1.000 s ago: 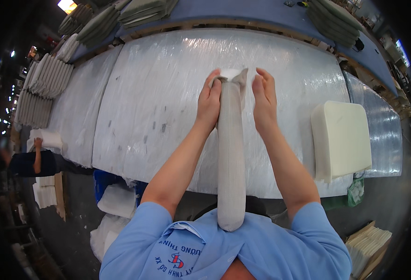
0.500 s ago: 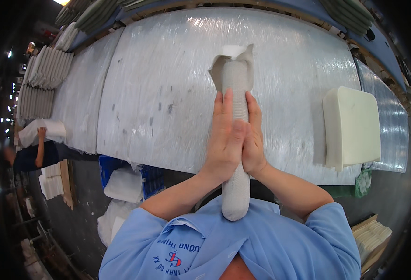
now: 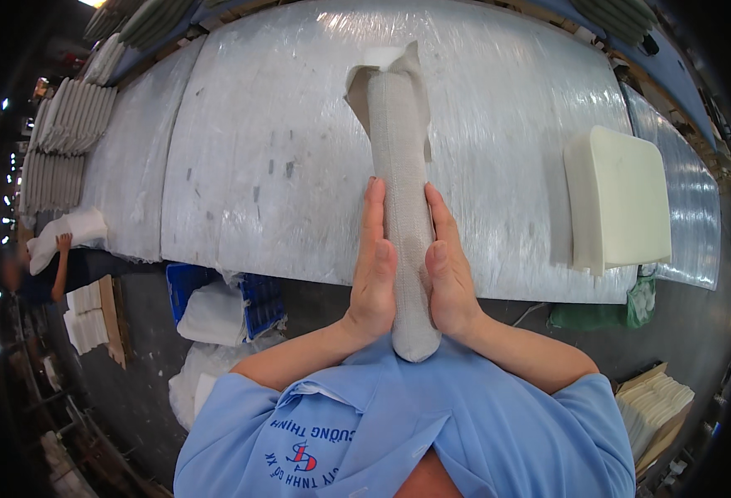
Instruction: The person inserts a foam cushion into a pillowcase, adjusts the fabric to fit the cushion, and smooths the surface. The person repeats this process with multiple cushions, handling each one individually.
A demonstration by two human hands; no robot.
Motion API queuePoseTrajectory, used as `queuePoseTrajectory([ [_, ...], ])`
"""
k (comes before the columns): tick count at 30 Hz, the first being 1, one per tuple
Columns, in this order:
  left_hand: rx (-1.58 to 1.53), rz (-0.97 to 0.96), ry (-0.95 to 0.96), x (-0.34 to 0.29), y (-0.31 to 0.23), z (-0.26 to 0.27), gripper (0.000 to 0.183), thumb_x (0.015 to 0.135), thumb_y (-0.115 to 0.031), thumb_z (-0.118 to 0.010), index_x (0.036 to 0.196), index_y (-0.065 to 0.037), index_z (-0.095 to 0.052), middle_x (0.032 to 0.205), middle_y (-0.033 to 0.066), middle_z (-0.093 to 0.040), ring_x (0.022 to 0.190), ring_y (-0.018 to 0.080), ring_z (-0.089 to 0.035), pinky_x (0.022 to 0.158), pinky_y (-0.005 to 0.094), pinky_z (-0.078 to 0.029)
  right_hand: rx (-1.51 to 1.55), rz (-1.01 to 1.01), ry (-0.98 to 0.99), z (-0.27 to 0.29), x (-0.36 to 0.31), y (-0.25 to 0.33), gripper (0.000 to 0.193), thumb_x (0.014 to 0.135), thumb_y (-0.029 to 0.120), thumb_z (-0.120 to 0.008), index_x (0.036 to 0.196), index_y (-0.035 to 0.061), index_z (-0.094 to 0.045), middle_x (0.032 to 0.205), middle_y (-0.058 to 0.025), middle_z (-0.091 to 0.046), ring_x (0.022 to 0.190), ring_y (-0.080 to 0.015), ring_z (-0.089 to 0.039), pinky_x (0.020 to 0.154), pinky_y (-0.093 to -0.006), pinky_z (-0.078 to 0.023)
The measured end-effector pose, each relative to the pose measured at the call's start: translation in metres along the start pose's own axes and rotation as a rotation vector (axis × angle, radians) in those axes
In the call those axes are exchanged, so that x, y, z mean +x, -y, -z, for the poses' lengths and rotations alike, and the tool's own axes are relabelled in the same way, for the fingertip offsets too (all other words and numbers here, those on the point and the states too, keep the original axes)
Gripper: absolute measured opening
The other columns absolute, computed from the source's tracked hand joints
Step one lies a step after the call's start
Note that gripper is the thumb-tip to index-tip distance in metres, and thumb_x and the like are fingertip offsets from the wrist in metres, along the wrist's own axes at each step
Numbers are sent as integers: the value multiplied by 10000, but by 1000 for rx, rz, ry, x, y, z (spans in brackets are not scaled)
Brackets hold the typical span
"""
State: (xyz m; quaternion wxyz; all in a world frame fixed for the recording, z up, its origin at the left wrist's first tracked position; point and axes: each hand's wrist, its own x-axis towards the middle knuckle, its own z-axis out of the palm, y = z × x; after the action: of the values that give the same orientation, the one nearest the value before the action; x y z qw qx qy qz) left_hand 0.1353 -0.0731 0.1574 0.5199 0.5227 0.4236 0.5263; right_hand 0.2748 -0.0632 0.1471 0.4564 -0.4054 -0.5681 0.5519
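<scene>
A grey fabric-covered cushion (image 3: 405,166) stands on edge in front of me, its near end against my chest. At the far end its cover gapes open in loose flaps (image 3: 419,79), with a bit of white foam (image 3: 380,56) showing inside. My left hand (image 3: 374,278) lies flat along the cushion's left side, fingers straight and pointing away from me. On the opposite side my right hand (image 3: 453,282) presses the same way, so the cushion is held between both palms. Both thumbs lie towards the cushion's upper edge, apart from each other.
A plastic-wrapped table (image 3: 258,166) spreads ahead; a cream foam seat pad (image 3: 618,203) rests at its right. Below the table's left edge stands a blue crate (image 3: 263,303) with white foam. Stacked cushions (image 3: 75,116) and another person (image 3: 50,270) are at far left.
My hands have drawn apart: the thumbs met across the cushion's edge before and now lie on separate sides. The hands sit nearer the cushion's near end.
</scene>
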Motion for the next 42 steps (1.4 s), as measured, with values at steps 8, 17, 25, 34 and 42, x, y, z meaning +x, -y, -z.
queuePoseTrajectory([
  [8,76,-36,-30,-8,-6,-8,842,1147,-545,-283,1696,32,-6,1767,245,-64,1641,369,-108,1317,471,-133,-108,173,-30,2,-4,-26,788,1111,486,-364,1669,-49,-213,1711,-257,-241,1587,-405,-239,1302,-478,-175],
  [17,-319,100,-133,85,10,13,837,1120,-670,-220,1734,-144,-6,1774,161,-150,1624,316,-197,1318,453,-185,179,-57,-137,10,108,-19,695,1165,463,-285,1668,-15,-252,1681,-241,-321,1568,-351,-301,1295,-430,-210],
  [25,-5,164,-216,114,-6,3,913,1081,-752,-193,1735,-142,-7,1755,203,-182,1616,345,-219,1305,440,-217,-135,175,-197,-4,121,-30,703,1161,474,-271,1662,-19,-266,1680,-243,-325,1567,-369,-300,1290,-442,-221],
  [34,-245,20,-149,144,16,32,862,1108,-697,-243,1737,-152,-21,1769,174,-171,1598,316,-259,1295,428,-246,-141,221,-116,11,156,-28,737,1157,507,-264,1648,-42,-278,1677,-256,-313,1571,-391,-267,1300,-458,-189],
  [42,-261,176,-215,195,5,32,846,1116,-679,-256,1736,-149,-33,1788,165,-112,1624,311,-205,1301,420,-242,-77,189,-199,0,202,-28,764,1151,536,-283,1672,-21,-238,1683,-262,-303,1592,-391,-246,1302,-449,-189],
])
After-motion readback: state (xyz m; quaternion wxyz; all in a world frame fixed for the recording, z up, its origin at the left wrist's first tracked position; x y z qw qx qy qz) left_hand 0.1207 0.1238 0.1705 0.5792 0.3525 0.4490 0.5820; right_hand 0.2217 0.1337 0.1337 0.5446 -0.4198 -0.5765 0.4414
